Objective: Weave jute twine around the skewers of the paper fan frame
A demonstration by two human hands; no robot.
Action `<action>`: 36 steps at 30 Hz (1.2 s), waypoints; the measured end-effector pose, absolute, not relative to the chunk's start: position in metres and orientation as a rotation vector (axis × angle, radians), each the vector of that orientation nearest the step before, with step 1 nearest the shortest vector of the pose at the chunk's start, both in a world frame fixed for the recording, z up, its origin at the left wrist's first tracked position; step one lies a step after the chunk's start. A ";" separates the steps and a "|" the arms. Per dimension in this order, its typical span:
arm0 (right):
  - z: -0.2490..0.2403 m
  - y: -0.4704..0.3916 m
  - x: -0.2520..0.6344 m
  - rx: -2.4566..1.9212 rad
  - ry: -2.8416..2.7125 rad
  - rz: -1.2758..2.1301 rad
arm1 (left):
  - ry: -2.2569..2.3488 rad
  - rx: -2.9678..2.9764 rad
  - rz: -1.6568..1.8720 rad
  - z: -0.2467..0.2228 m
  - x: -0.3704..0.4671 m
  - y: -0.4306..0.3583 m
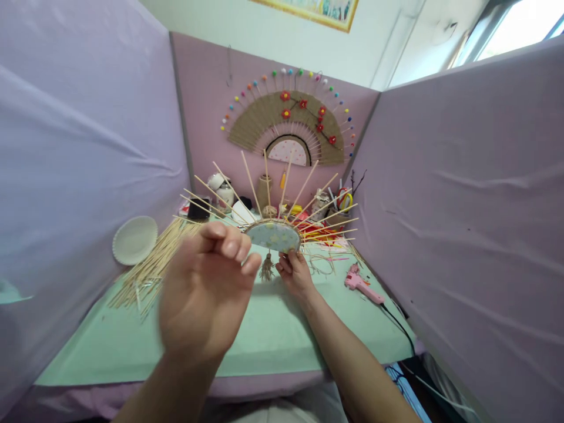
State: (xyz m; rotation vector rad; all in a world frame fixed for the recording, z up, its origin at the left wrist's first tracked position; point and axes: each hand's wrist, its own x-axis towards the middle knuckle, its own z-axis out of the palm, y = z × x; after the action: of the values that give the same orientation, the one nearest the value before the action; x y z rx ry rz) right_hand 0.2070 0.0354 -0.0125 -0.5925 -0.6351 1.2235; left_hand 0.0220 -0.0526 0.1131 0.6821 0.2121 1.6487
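Plate [134,239], white paper, lies at far left on the green desk [273,335], at 9 o'clock from the hands. Loose pile of thin wooden sticks [152,270] just right of it, fanned across the desk. Left hand [205,294] raised in the foreground, blurred, fingers [231,247] curled loosely and narrow, holding nothing I can make out; fingertips close to the left edge of the disc, contact cannot be told. Disc [274,235], round, pale floral, held up off the desk at centre, sticks radiating from its back between 9 and 3 o'clock, small tassel [267,269] hanging at 6. Right hand [294,271] pinches the disc's lower edge from below. Pink glue gun [361,285] lies on the desk at 3 o'clock from that hand, cord trailing off right. Finished fan [288,126] hangs on the back wall at 12.
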 end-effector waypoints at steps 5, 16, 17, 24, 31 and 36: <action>-0.014 0.039 0.208 -0.628 -0.592 1.145 | 0.690 0.454 1.724 0.075 0.076 0.026; -0.004 0.032 0.203 -0.702 -0.694 1.160 | 0.425 0.742 1.272 0.023 0.091 0.080; -0.004 0.032 0.202 -0.707 -0.706 1.164 | 0.411 0.718 1.272 0.023 0.090 0.082; -0.002 0.029 0.205 -0.938 -0.804 1.144 | 0.427 0.606 1.351 0.018 0.073 0.099; 0.004 0.023 0.216 -1.048 -0.873 0.836 | 0.445 0.584 1.407 0.014 0.060 0.102; 0.013 0.010 0.231 -1.124 -0.907 0.588 | 0.456 0.606 1.387 0.014 0.060 0.100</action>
State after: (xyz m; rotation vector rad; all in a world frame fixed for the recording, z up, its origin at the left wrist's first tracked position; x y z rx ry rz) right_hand 0.2305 0.0096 0.0132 -1.1245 -0.9071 0.5881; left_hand 0.0596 0.1000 0.0140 0.6057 0.4563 1.3873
